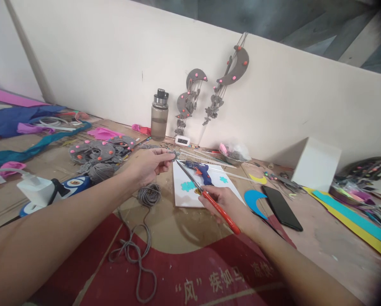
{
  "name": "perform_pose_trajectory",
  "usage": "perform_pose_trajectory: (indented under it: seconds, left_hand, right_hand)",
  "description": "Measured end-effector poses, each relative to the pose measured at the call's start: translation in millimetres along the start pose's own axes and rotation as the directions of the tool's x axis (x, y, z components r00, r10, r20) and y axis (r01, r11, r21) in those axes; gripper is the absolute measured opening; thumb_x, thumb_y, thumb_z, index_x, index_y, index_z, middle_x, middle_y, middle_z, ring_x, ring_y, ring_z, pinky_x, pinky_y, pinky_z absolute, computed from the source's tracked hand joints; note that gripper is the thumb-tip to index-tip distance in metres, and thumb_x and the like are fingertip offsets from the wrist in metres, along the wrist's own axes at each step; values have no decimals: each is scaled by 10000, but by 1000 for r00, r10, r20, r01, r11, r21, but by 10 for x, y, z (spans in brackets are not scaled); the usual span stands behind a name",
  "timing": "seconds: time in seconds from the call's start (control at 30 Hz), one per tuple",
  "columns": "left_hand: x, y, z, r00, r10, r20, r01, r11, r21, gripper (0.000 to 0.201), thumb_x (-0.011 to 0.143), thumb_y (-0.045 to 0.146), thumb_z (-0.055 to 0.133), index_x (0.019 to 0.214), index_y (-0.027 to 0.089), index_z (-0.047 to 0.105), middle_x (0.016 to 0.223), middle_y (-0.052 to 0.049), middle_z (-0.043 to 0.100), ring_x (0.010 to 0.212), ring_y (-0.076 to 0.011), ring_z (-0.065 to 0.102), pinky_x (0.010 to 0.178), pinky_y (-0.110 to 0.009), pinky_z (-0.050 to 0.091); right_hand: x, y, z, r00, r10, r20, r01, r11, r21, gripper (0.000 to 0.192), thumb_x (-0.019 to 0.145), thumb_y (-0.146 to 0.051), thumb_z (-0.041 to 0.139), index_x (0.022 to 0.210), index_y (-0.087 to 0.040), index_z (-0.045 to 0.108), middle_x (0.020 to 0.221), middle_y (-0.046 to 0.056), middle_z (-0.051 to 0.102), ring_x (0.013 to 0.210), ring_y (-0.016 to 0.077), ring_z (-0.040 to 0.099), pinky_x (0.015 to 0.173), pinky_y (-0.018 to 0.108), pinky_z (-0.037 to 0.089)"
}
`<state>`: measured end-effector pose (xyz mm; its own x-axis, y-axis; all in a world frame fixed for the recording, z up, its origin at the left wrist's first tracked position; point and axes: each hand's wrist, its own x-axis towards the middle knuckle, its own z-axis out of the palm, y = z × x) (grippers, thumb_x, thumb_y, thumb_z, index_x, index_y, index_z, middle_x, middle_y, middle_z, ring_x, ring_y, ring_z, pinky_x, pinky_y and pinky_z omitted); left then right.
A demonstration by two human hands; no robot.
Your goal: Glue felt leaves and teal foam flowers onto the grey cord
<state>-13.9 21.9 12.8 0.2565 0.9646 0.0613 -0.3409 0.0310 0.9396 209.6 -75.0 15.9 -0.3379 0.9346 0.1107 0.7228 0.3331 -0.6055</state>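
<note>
My left hand [150, 165] pinches a small grey piece [172, 156] between thumb and fingertips; its exact shape is hard to make out. My right hand [224, 202] is wrapped around red-handled scissors [220, 210], seen nearly edge-on. Their metal tips point up and left, close to the grey piece. Beneath the hands, a white board [180, 199] carries a blue glue gun [204, 172] and turquoise cut-outs [188, 186]. Below my left hand lies a wound bundle of grey cord [149, 194], with a loose tail looping toward me.
A water bottle [159, 117] stands by the white wall, where grey moon-shaped hangings [238, 68] with pink and orange dots hang. At right are a blue crescent [255, 203], a phone [281, 208] and coloured strips [353, 221]. A charger plug [35, 189] sits at left.
</note>
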Motion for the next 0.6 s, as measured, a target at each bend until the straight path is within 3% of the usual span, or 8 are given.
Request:
perform_pose_trajectory:
  seconds: [0.6]
  left_hand:
    - [6,7,-5,999,-41,3,41,999,-2,177,644,167,744,631,106,579,550,4,512,479,-47,446,435,-169,329]
  right_hand:
    - [6,-14,1,1000,-7,-7,7,999,-41,292,857,-417,468,792,-179,625,525,-49,403,463,75,369,468,204,308]
